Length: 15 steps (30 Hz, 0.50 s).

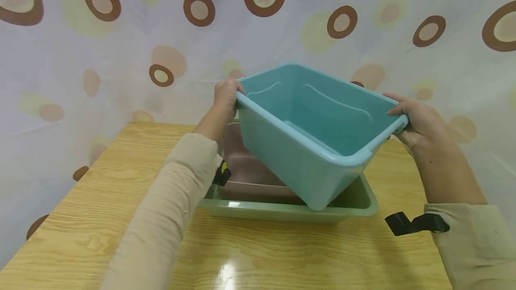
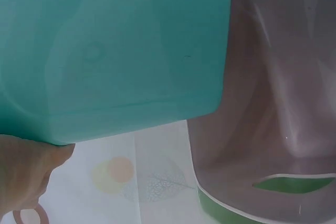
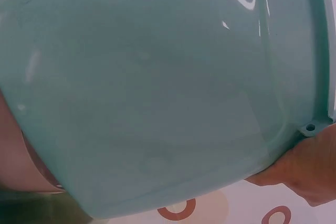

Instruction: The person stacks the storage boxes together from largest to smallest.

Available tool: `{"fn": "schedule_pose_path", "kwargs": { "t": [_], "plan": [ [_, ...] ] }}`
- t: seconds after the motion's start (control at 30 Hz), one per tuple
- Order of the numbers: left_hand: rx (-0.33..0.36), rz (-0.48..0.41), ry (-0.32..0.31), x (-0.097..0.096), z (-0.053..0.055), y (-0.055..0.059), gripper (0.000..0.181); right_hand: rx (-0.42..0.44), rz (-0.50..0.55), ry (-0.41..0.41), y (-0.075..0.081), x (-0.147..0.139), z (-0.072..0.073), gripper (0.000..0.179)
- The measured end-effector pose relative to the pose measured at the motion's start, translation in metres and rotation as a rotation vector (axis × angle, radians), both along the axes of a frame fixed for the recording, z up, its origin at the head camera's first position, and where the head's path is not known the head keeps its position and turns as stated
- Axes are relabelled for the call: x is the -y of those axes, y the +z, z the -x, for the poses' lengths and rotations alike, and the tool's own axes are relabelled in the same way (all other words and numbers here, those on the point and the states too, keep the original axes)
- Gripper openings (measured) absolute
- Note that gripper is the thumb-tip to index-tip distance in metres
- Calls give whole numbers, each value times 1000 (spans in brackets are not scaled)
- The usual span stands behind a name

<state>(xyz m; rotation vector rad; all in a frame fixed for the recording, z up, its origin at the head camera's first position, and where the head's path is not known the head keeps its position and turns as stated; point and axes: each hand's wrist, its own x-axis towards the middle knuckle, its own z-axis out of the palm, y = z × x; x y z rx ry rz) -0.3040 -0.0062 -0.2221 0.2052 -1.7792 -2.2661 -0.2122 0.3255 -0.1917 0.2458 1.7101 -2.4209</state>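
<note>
A light blue plastic bin (image 1: 334, 106), with nothing inside it, is held tilted above two other bins. My left hand (image 1: 227, 94) grips its rim at the left end, and my right hand (image 1: 423, 120) grips the rim at the right end, thumb over the edge. Below it a brownish-mauve bin (image 1: 250, 169) sits inside a larger green bin (image 1: 282, 211) on the table. The blue bin's lower corner overlaps the green bin's front rim in the head view. From the left wrist, the mauve bin (image 2: 252, 129) shows a handle slot, with green visible through it.
The bins stand on a wood-grain table (image 1: 105, 209). Behind it hangs a pale cloth (image 1: 129, 48) printed with brown and yellow ovals. A black strap piece (image 1: 417, 223) sticks out from the right sleeve.
</note>
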Motion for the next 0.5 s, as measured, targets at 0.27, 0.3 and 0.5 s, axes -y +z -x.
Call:
{"fn": "schedule_pose_path", "kwargs": {
  "t": [0.27,0.3,0.5],
  "plan": [
    [56,-2,-4,-1,-4,3,28,-20,-14,18,2,-2,0,65],
    [63,-3,-1,-1,-4,3,27,-26,-12,19,2,-2,-1,64],
    [69,-44,16,1,-7,3,31,-92,73,-122,1,6,-5,60]
  ]
}}
